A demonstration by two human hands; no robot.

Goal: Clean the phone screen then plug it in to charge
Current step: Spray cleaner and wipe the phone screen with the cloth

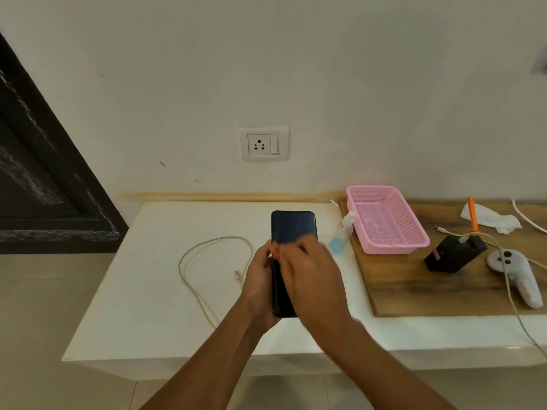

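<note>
A dark phone [293, 226] with its screen up is held above the white counter [154, 291]. My left hand [260, 279] grips its lower left edge. My right hand [307, 276] lies flat over the lower half of the screen, blurred; whether it holds a cloth I cannot tell. A pale charging cable [207, 247] loops on the counter to the left, its small plug end [237, 274] close to my left hand. A white wall socket [263, 143] with a switch sits above the counter.
A small spray bottle [343, 232] with blue liquid stands right of the phone. On a wooden board [429, 291] are a pink basket [384, 220], a black power brick [455, 253] with a cable, a white controller [515, 273] and a crumpled tissue [491, 217].
</note>
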